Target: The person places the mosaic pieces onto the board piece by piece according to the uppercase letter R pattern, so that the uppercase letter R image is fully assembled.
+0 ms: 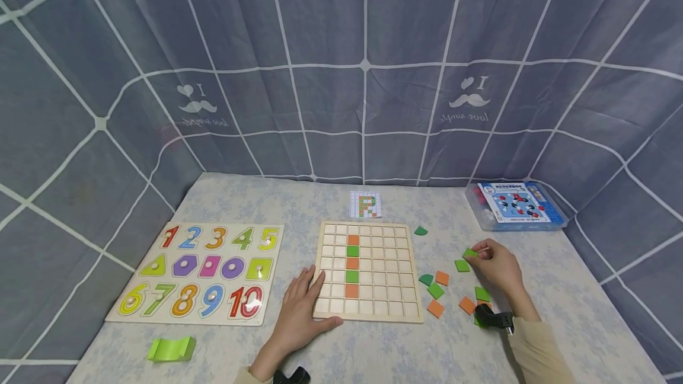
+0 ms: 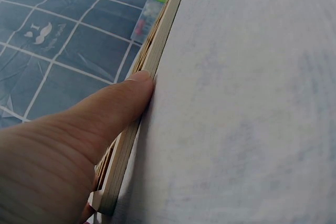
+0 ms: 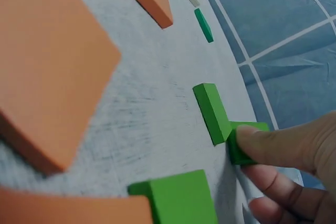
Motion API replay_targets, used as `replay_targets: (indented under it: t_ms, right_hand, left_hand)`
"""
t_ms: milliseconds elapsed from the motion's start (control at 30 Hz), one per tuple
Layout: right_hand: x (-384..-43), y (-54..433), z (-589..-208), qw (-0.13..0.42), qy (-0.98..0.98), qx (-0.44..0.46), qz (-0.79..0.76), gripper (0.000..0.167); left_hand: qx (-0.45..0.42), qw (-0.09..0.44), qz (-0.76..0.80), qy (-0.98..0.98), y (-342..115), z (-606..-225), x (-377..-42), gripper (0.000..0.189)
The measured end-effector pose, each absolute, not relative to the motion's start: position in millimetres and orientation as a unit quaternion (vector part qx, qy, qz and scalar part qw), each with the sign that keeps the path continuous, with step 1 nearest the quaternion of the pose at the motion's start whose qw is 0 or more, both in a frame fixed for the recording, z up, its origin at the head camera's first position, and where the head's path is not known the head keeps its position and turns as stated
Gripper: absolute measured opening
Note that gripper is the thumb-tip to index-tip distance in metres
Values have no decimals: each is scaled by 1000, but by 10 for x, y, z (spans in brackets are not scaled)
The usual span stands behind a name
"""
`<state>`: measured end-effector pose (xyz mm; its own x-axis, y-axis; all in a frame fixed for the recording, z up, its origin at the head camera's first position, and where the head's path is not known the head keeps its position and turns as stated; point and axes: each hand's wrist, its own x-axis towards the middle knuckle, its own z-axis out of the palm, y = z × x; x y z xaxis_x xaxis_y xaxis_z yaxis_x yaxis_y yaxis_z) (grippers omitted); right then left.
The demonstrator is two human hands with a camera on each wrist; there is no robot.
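My left hand (image 1: 300, 313) rests at the near left corner of a wooden grid board (image 1: 384, 277), fingers stretched along its left side. The thumb (image 2: 121, 100) presses against the board's front edge in the left wrist view. One column of the board holds alternating orange and green square tiles (image 1: 353, 262). Over to the right, my right hand (image 1: 497, 266) pinches a green square tile (image 3: 244, 142) between thumb and fingers. Another green square tile (image 3: 211, 113) lies right beside the pinched one. A small pattern card (image 1: 365, 204) with a coloured letter P lies behind the board.
Loose orange tiles (image 1: 435, 309), green tiles (image 1: 436, 290) and dark green rounded pieces (image 1: 421, 230) lie right of the board. At the left is a number and shape puzzle (image 1: 208, 319), with a green curved block (image 1: 171, 349) before it. A plastic box (image 1: 514, 206) stands at the back right.
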<state>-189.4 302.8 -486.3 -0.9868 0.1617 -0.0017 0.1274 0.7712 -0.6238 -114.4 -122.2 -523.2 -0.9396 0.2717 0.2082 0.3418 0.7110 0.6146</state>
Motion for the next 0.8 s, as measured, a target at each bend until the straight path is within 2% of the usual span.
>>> replay_targets:
  t_ms: [333, 567, 800]
  right_hand:
    - [-1776, 2738, -4779, 65, -915, -81, 390, 25]
    - [-1716, 2289, -4753, 79, -911, -1, 405, 18]
    - [-1633, 1779, -4782, 74, -908, 95, 400, 20]
  left_hand:
    - [-166, 49, -344, -923, -1225, -5223, -1135, 95]
    - [-165, 50, -342, -924, -1222, -5233, -1141, 96]
    - [-165, 50, -344, -923, -1221, -5226, -1144, 95]
